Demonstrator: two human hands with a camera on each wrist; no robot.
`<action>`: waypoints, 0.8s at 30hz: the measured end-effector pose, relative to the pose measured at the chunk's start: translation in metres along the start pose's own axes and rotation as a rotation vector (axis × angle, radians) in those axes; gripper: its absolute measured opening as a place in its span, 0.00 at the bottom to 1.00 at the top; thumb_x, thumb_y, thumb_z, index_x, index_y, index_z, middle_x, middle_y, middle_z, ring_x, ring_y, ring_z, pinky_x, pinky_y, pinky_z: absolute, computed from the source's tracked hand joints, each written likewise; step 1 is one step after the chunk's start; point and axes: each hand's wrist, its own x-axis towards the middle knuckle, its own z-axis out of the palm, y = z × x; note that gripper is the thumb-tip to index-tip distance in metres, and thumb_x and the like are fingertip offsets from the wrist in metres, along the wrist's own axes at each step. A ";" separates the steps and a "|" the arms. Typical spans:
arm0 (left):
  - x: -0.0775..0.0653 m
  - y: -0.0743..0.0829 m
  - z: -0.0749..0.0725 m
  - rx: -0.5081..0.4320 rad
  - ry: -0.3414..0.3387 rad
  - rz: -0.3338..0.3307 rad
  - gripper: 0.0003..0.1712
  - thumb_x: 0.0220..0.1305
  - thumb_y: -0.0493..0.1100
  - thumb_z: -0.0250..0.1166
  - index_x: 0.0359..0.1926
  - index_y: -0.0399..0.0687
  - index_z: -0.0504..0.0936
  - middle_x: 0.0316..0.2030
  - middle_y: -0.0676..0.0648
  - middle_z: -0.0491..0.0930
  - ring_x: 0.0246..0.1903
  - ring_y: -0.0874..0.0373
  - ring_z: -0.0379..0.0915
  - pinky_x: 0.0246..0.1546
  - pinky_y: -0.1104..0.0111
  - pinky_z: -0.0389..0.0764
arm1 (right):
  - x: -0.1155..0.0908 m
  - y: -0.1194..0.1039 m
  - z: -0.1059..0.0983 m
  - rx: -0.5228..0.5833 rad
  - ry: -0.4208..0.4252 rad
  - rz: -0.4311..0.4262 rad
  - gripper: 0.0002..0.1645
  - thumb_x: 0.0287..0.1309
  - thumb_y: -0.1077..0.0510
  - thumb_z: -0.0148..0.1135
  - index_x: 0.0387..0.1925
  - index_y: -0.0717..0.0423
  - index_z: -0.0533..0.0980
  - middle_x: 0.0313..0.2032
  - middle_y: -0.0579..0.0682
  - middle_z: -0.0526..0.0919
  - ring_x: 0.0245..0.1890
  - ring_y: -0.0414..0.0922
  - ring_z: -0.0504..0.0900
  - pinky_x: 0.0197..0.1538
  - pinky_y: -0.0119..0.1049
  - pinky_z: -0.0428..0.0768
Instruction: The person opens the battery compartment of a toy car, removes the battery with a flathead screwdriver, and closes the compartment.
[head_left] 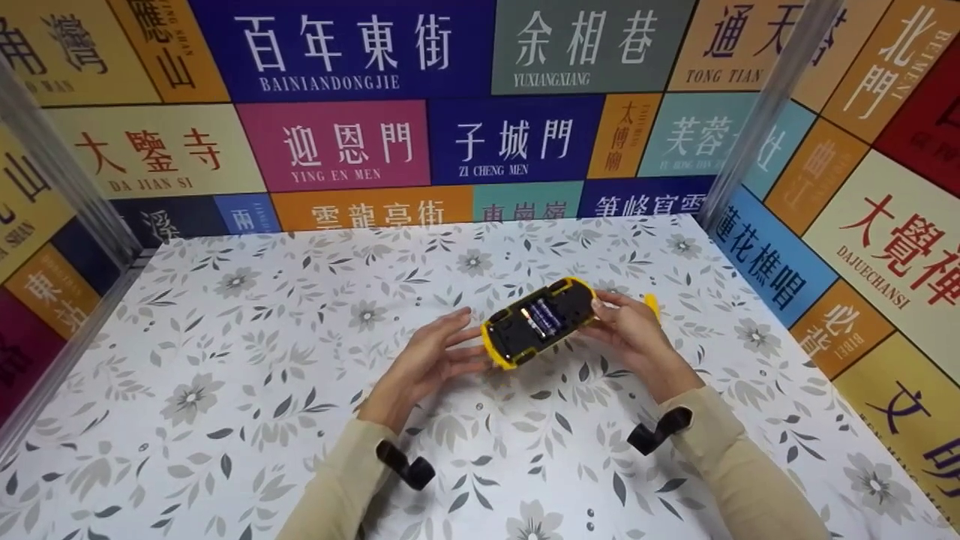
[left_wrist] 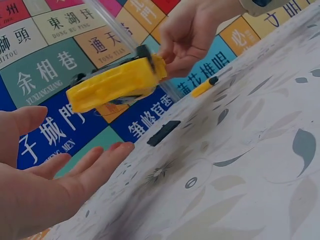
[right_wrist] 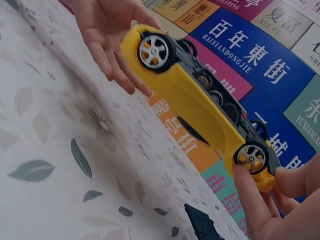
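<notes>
Two hands, left (head_left: 431,356) spread, right (head_left: 631,328) gripping car (left_wrist: 116,82), black piece (left_wrist: 164,133) in wrist views only

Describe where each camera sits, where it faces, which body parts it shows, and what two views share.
Head: worn on the head, facing forward and down at the toy car; left hand, right hand and sleeves show.
Left wrist: worn there, facing past the left hand to the car and right hand.
Right wrist: worn there, facing the car's wheels, right hand near, left hand beyond.
Shared: both wrist views show a flat dark piece on the patterned table.
</notes>
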 end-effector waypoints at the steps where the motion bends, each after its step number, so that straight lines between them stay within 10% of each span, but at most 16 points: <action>1: 0.000 -0.001 0.001 0.002 -0.003 0.004 0.36 0.75 0.48 0.55 0.78 0.45 0.54 0.70 0.32 0.66 0.58 0.38 0.78 0.58 0.49 0.82 | -0.001 0.000 0.001 0.015 0.013 -0.002 0.34 0.73 0.65 0.49 0.75 0.65 0.53 0.44 0.49 0.80 0.36 0.41 0.86 0.46 0.32 0.88; 16: 0.003 -0.007 0.004 -0.039 0.095 0.035 0.31 0.67 0.35 0.64 0.70 0.42 0.68 0.57 0.34 0.79 0.39 0.50 0.86 0.53 0.51 0.85 | -0.012 0.014 0.012 0.084 0.055 0.073 0.35 0.74 0.62 0.48 0.77 0.61 0.52 0.73 0.62 0.61 0.40 0.40 0.85 0.52 0.33 0.87; 24: 0.007 -0.011 -0.003 0.010 0.173 0.033 0.28 0.67 0.34 0.61 0.68 0.40 0.72 0.53 0.34 0.82 0.34 0.52 0.86 0.44 0.58 0.89 | -0.017 0.020 0.011 -0.104 0.041 0.051 0.32 0.72 0.62 0.53 0.72 0.65 0.57 0.60 0.59 0.73 0.43 0.43 0.86 0.54 0.36 0.86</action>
